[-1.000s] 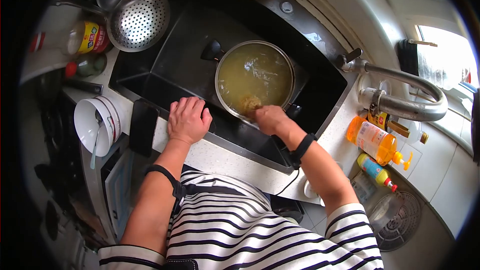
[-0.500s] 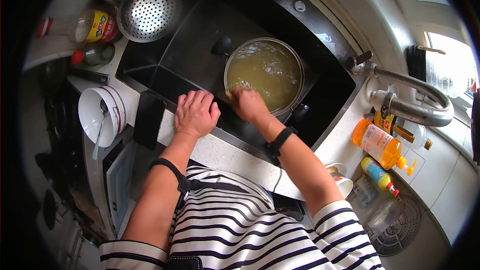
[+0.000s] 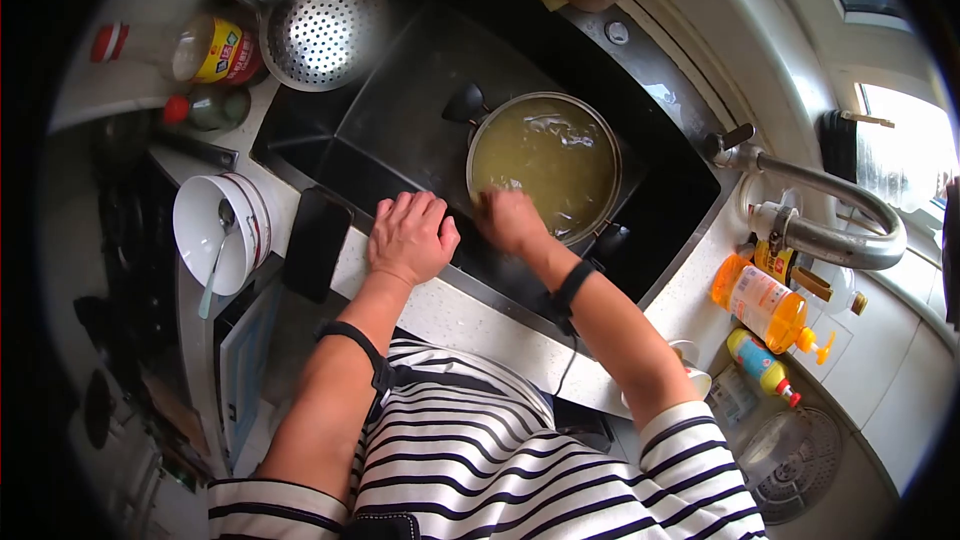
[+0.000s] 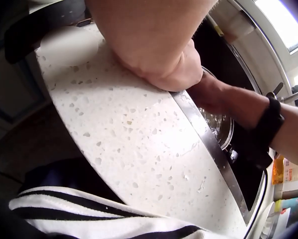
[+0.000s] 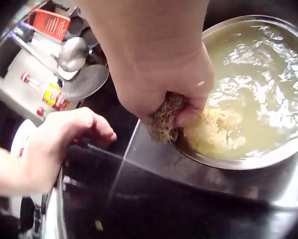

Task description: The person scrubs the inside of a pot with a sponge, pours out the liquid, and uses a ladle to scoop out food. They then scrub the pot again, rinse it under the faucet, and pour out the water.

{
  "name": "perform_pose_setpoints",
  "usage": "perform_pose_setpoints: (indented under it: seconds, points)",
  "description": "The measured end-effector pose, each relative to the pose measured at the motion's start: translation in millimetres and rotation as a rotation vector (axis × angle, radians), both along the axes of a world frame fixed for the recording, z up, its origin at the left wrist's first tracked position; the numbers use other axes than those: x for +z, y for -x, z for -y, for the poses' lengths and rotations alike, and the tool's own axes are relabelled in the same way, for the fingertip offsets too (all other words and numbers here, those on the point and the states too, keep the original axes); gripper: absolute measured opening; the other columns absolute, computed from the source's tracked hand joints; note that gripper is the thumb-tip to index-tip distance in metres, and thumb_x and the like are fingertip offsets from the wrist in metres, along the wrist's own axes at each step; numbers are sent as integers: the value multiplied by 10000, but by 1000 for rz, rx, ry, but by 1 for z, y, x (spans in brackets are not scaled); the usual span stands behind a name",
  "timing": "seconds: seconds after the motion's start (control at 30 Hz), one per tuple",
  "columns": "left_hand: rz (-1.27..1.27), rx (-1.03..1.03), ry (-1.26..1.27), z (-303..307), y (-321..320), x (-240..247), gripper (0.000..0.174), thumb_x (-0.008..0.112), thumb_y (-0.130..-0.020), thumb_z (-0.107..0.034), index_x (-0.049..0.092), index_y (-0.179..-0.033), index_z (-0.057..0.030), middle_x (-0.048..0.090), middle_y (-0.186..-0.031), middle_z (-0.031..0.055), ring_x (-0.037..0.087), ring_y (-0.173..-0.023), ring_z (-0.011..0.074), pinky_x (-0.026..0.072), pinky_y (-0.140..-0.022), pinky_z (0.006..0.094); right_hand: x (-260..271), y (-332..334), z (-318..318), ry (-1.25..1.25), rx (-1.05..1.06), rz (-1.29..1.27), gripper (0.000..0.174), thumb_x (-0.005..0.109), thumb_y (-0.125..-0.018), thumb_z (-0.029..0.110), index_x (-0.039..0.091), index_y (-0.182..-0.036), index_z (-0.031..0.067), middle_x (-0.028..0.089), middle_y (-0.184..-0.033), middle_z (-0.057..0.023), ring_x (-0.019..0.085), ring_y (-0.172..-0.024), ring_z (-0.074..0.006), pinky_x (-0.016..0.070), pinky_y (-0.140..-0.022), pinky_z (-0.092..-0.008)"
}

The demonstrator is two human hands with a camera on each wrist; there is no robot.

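Note:
A steel pot [image 3: 548,162] full of cloudy yellow water stands in the black sink [image 3: 400,130]. My right hand [image 3: 510,221] is at the pot's near-left rim and grips a brown fibrous scrubber [image 5: 165,121], which it presses on the rim of the pot [image 5: 258,84]. The scrubber's lower part is in the water. My left hand [image 3: 412,236] rests on the near edge of the sink beside the right hand, fingers bent over the rim. The left hand [image 4: 161,62] sits on the speckled counter [image 4: 134,149], and the left hand [image 5: 64,144] holds nothing.
A perforated skimmer [image 3: 328,30] and seasoning bottles [image 3: 215,50] lie at the sink's far left. A white bowl with a spoon [image 3: 215,232] and a dark phone [image 3: 316,242] sit left of my hands. Faucet [image 3: 835,215] and orange detergent bottle [image 3: 765,305] stand to the right.
My right hand has slid with the scrubber along the pot's near rim, from its right side to its left side. The left hand has stayed on the sink edge.

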State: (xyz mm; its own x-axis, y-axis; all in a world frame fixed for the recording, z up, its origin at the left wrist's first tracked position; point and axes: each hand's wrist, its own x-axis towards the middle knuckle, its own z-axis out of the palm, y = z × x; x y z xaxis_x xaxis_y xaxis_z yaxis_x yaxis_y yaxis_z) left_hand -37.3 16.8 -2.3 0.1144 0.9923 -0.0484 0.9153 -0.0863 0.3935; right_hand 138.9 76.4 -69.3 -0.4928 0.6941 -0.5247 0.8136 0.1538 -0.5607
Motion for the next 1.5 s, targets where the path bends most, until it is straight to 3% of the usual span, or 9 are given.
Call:
perform_pose_setpoints:
  seconds: [0.13,0.23,0.37,0.57,0.8,1.07,1.2,1.3,1.5]
  points:
    - [-7,1,-39,0,-1,-2,152,615,-772,-206,637,-854,-79,627,-906,53,583,-860,249,428,-751,404,-3,41,-31,-113,-608,-109,267,632,-810,237,639,-952,11,656,-862,-268,633,-812,-450,513,-737,-496]
    - [-4,5,-63,1,-2,-5,150,616,-775,-233,635,-827,-93,622,-892,49,580,-845,244,426,-747,408,6,41,-26,-154,-602,-97,225,628,-813,216,639,-927,22,659,-822,-255,637,-801,-448,516,-728,-496]
    - [6,7,-55,-1,-1,-3,153,613,-777,-232,637,-828,-90,625,-889,48,582,-847,243,426,-747,407,13,-10,17,-57,38,73,178,598,-831,203,630,-879,35,666,-787,-219,659,-775,-407,532,-702,-485]
    - [25,12,-40,0,0,-1,141,614,-771,-200,636,-845,-82,628,-898,48,585,-855,245,427,-753,397,19,-16,6,51,190,150,192,614,-765,140,649,-921,35,678,-853,-228,674,-825,-379,548,-738,-461]
    - [-10,3,-61,-2,-4,3,155,621,-756,-184,645,-870,-82,636,-926,49,591,-873,251,436,-767,393,12,40,-22,-3,-509,0,240,684,-786,208,635,-923,16,661,-912,-256,634,-904,-425,510,-826,-480]
    - [12,-3,-21,-2,-4,3,155,613,-771,-180,634,-877,-68,631,-942,57,585,-882,259,430,-779,398,33,-58,-4,295,231,436,278,559,-837,172,684,-1055,54,673,-1092,-171,644,-1050,-305,521,-869,-416]
    - [13,-7,-22,-2,-3,2,153,609,-779,-181,630,-880,-69,628,-945,58,583,-885,264,431,-776,402,12,-100,-4,-174,367,577,221,586,-799,147,717,-950,52,692,-1040,-161,661,-1007,-306,531,-807,-397]
    - [9,-3,-21,-2,-3,3,150,609,-777,-181,630,-875,-69,628,-941,58,582,-886,265,432,-774,403,7,-88,-11,12,405,651,257,579,-793,145,713,-993,54,675,-1101,-154,632,-1068,-294,518,-844,-401]
    - [15,6,-20,-2,-1,3,155,620,-756,-183,633,-861,-69,628,-923,59,583,-869,257,430,-760,399,-51,-47,-15,203,465,-21,338,575,-776,190,682,-1070,61,675,-1043,-186,636,-1009,-346,504,-862,-432]
